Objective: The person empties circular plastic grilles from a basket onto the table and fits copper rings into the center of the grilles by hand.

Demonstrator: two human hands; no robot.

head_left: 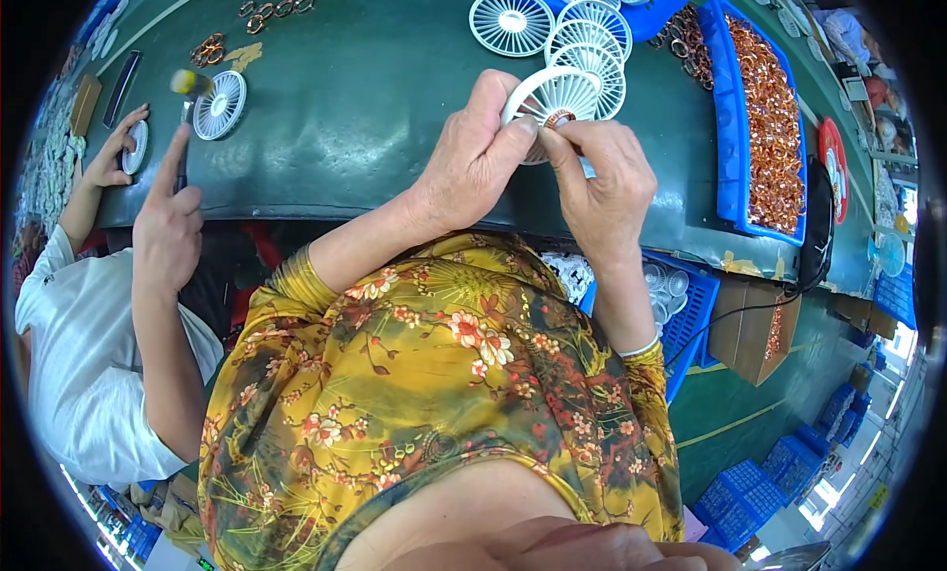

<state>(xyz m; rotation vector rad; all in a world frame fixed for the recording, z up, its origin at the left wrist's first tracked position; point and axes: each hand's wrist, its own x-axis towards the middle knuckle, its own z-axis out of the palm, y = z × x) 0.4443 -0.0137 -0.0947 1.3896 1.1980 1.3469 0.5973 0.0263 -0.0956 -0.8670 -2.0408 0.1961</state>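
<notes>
Over the near edge of the green table, my left hand (483, 147) grips the rim of a white spoked plastic wheel (564, 90), tilted up. My right hand (604, 172) pinches a copper-coloured ring (558, 118) at the wheel's hub, thumb and forefinger together. How far the ring sits on the hub cannot be made out. Just beyond my hands, several more white spoked wheels (512, 23) lie flat or overlap in a row.
A blue tray (725, 127) full of copper rings stands right, with loose rings (683, 46) beside it. Another blue tray (656, 9) holds wheels at the back. At left a co-worker's hand (168, 231) holds a yellow-headed hammer (191, 84) near a white wheel (219, 106).
</notes>
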